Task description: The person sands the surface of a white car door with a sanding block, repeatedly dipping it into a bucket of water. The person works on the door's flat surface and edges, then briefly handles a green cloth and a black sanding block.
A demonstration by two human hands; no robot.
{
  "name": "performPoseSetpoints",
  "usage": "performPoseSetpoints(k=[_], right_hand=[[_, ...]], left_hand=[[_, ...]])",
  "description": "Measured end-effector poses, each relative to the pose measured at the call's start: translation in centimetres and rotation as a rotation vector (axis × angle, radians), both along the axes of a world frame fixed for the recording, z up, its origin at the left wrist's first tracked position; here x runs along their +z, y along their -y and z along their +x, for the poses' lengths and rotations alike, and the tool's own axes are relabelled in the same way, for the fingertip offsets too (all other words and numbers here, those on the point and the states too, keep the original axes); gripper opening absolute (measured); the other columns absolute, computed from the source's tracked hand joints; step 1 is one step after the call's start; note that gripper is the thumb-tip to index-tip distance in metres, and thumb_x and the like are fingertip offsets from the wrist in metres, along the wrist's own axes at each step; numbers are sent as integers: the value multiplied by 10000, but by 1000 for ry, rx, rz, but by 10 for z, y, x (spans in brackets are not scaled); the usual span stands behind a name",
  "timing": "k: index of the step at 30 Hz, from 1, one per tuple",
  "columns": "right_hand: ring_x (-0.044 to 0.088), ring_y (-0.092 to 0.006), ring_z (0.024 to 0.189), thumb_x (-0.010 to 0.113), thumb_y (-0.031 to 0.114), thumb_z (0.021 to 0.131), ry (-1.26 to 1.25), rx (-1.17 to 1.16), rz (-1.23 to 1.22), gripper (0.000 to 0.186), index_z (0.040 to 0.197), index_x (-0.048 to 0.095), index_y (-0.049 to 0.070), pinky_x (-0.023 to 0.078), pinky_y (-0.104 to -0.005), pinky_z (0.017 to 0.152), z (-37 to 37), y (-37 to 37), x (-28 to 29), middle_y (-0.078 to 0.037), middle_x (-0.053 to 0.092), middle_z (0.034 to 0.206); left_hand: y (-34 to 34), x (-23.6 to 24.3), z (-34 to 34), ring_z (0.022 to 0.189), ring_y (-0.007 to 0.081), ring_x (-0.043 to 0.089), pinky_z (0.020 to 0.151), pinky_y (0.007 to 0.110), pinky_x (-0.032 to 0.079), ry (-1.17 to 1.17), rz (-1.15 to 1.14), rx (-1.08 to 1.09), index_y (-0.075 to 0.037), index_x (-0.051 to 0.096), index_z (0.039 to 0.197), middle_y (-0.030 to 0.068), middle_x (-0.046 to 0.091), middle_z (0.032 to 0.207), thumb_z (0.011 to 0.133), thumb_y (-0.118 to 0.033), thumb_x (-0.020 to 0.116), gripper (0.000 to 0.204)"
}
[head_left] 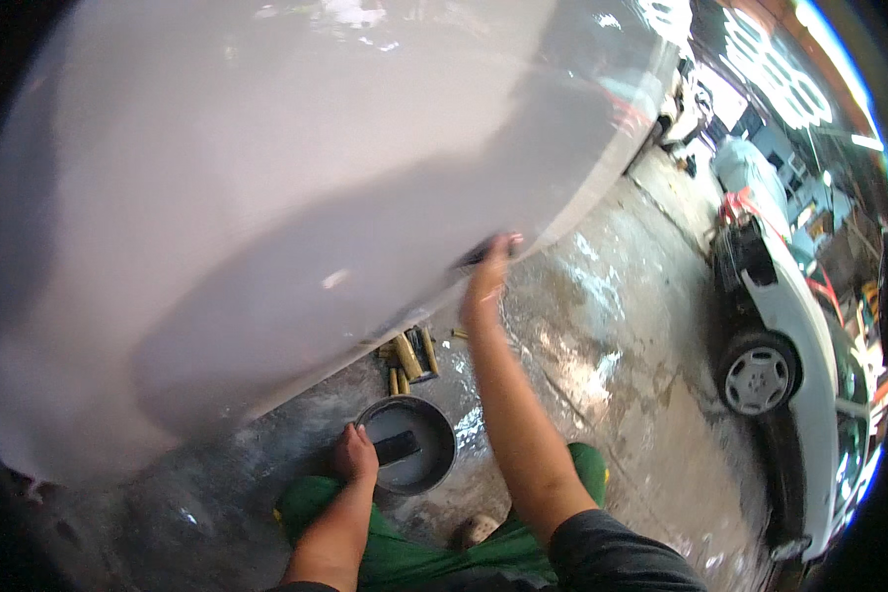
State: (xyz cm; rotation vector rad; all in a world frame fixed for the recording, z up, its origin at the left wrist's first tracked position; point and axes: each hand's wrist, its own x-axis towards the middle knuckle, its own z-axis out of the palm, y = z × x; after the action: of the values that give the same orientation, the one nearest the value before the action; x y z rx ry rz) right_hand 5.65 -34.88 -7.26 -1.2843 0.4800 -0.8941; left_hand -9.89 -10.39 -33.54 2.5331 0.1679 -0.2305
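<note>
My right hand (493, 266) grips a dark flat pad (472, 257) against the lower edge of a large grey body panel (247, 138), its shape slightly blurred. My left hand (355, 449) holds the rim of a round black basin (442, 444) down on the floor. The basin has murky grey liquid in it and a black block (398, 446) lying inside. Just behind it, partly under the panel's edge, lie several yellowish cylinders and dark pieces (407, 357).
A wet, stained concrete floor (622, 405) runs right of me. Along the right stands a pale car (804, 414) with its front partly dismantled. Assorted clutter (691, 118) fills the background under bright ceiling lights. My green-clad legs (405, 553) are below.
</note>
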Motion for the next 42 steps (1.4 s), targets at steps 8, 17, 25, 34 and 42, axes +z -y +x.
performPoseSetpoints(k=[8,17,25,34,42], right_hand=[[-111,-328,1533,291,369,1094,-2,49,-341,715,1542,-7,-102,-22,-422,1240,-15,-75,-35,-241,-133,1641],[408,-294,1369,345,581,1039,140,-113,192,794,1503,295,-62,279,-388,1166,56,140,-45,-199,422,1498],[-34,-394,1536,433,225,1029,201,-143,-583,704,1583,69,-15,-14,-508,1228,-9,-59,-56,-253,-31,1652],[5,-351,1539,332,349,1088,93,-275,-168,677,1535,122,-113,35,-421,1251,48,139,-62,-269,6,1641],[-22,-408,1533,380,307,1051,199,-179,-384,694,1570,81,-43,3,-547,1226,4,-46,-84,-272,-9,1644]], left_hand=[[-2,-49,7,989,450,633,837,512,490,181,-172,75,23,602,1150,263,670,1054,1033,-282,471,352],[11,-44,2,1082,470,594,912,502,465,194,-190,0,66,571,1231,302,630,1158,1047,-307,447,434],[7,-17,-3,1130,471,580,969,493,452,69,-129,7,66,531,1313,300,611,1240,1056,-336,416,491],[27,-4,-5,1140,498,563,976,502,435,35,-98,-31,86,540,1274,331,610,1201,1047,-350,440,503],[-5,-22,3,1179,516,533,995,495,432,50,-144,-75,114,517,1283,355,571,1259,1052,-315,416,497]])
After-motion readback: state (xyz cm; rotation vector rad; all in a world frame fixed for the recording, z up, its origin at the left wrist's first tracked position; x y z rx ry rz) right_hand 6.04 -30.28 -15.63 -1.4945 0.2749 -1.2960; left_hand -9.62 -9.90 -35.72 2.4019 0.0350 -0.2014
